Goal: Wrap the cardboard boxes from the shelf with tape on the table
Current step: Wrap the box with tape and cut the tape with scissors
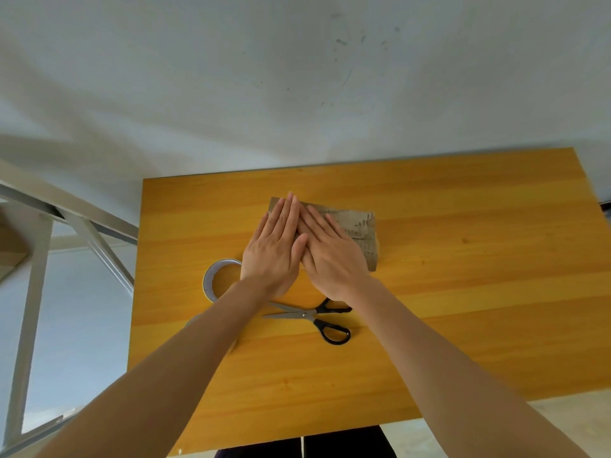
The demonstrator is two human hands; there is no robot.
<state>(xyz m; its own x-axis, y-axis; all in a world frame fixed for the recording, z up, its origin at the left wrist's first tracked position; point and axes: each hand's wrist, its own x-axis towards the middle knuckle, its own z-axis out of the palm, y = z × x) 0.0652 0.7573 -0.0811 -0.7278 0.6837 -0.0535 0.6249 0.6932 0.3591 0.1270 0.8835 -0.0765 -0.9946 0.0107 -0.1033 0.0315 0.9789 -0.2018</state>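
Observation:
A small cardboard box [358, 231] lies on the yellow wooden table [463, 292], its top surface torn and rough. My left hand [276, 249] and my right hand [330, 256] press flat on the box side by side, fingers straight, the left thumb overlapping the right hand. Both hands hide most of the box's left part. A roll of clear tape [220, 279] lies flat on the table just left of my left wrist, partly hidden by my forearm.
Black-handled scissors [317, 317] lie open on the table just below my wrists. A metal shelf frame [82, 226] stands to the left of the table. A white wall rises behind the table's far edge.

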